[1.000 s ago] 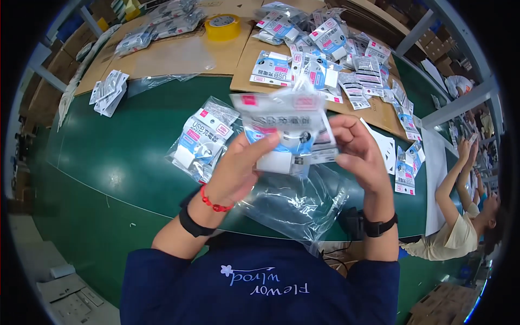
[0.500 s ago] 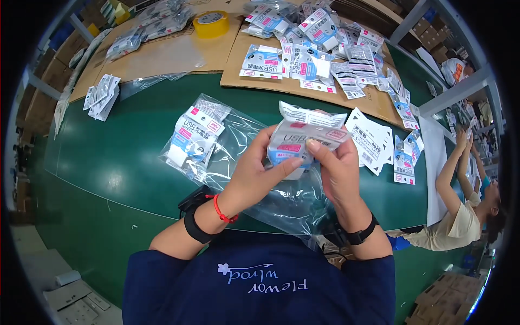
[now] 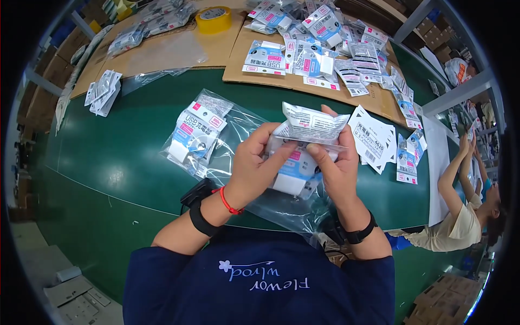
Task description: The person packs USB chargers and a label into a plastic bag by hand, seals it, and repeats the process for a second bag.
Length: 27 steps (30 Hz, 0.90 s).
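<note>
Between both hands is a small bunch of charger packets [image 3: 295, 176], clear with white, blue and pink print. The upper one shows its grey-printed side; below it another faces up with a white block inside. My left hand [image 3: 253, 162] grips them from the left, thumb across the front. My right hand [image 3: 338, 168] closes on their right side, thumb pressing near the top edge. Beneath lies a large clear plastic bag [image 3: 260, 206] on the green table [image 3: 124, 146]. More charger packets [image 3: 196, 130] lie at the bag's left end.
Beyond, a pile of charger packets [image 3: 325, 49] covers cardboard [image 3: 238, 73]. White printed label sheets [image 3: 372, 140] and loose packets [image 3: 407, 157] lie to the right. Yellow tape [image 3: 213, 20] stands at the back, small packets [image 3: 103, 92] at the left. A co-worker [image 3: 460, 211] is at the far right.
The upper packet has tipped in my hands, so its front is hidden and its grey-printed side shows. The packet below has come into view. My left thumb has shifted up.
</note>
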{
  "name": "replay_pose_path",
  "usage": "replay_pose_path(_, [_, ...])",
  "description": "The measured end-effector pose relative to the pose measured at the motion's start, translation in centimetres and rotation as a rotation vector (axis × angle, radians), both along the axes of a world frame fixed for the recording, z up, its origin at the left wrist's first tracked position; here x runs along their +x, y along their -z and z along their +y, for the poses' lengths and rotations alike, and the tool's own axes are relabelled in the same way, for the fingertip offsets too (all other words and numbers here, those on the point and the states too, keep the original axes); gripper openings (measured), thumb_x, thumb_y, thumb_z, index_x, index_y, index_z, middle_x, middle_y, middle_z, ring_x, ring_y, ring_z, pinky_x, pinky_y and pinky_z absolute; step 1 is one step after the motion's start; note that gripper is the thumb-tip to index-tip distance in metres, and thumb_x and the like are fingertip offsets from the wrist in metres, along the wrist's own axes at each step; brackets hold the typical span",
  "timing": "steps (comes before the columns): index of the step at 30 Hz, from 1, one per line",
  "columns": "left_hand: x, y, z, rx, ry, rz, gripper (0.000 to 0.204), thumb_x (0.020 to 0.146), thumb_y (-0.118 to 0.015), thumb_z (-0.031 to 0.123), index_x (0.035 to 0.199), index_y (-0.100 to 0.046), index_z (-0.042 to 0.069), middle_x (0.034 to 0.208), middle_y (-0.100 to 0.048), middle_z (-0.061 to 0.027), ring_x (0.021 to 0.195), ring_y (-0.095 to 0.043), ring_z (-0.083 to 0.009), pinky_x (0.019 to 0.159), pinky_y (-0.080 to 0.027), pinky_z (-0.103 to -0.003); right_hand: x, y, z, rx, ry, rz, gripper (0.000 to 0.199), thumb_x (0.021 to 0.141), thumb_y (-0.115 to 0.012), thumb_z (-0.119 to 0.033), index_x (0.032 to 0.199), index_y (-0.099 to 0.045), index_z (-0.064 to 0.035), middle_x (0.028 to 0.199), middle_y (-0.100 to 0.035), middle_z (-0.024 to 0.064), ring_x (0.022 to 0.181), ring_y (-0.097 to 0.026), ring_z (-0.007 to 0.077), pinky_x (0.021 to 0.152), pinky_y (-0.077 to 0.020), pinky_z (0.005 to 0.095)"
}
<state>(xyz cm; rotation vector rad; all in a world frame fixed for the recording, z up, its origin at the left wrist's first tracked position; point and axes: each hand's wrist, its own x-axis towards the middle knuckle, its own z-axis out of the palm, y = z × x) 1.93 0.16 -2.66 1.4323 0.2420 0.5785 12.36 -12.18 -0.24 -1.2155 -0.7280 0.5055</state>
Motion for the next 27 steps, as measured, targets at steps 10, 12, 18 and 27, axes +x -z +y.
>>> replay_pose_path(10, [0.1,-0.4,-1.1,0.112,-0.021,0.093,0.028,0.094,-0.056,0.019,0.116,-0.052,0.002,0.092,-0.064,-0.0098,0.08,-0.061,-0.0131,0.069,-0.047,-0.026,-0.7,1.3,-0.6,-0.078,0.06,0.013,0.042,0.094,-0.059,-0.017,0.13,-0.043,-0.001,0.115,-0.058,0.0059,0.103,-0.053,0.0097,0.09,-0.0427,0.0254])
replay_pose_path(12, [0.3,-0.3,-1.4,0.147,0.009,0.123,0.028,0.095,-0.055,0.02,0.116,-0.052,0.002,0.091,-0.063,-0.0105,0.079,-0.061,-0.0139,0.069,-0.047,-0.026,0.1,1.5,-0.6,-0.052,0.116,0.029,0.038,0.093,-0.061,-0.018,0.124,-0.047,-0.0005,0.11,-0.06,0.0066,0.099,-0.056,0.0102,0.087,-0.0449,0.0255])
replay_pose_path(18, [-1.1,-0.5,-1.9,0.626,0.059,0.065,0.017,0.09,-0.06,0.019,0.096,-0.056,0.004,0.077,-0.058,-0.0103,0.069,-0.059,-0.0217,0.062,-0.048,-0.031,5.3,1.2,-4.8,-0.1,0.327,0.231,0.035,0.093,-0.058,-0.016,0.122,-0.049,0.0007,0.108,-0.063,0.0111,0.091,-0.063,0.0152,0.076,-0.0537,0.0281])
replay_pose_path(27, [-1.0,2.6,-4.3,0.815,0.062,0.066,0.012,0.078,-0.068,0.009,0.081,-0.058,0.004,0.072,-0.057,-0.0084,0.06,-0.058,-0.0253,0.052,-0.045,-0.036,5.4,-0.2,-11.4,-0.508,-0.144,0.127,0.035,0.088,-0.067,-0.018,0.116,-0.055,0.0001,0.102,-0.064,0.0071,0.083,-0.061,0.0117,0.074,-0.0497,0.0253])
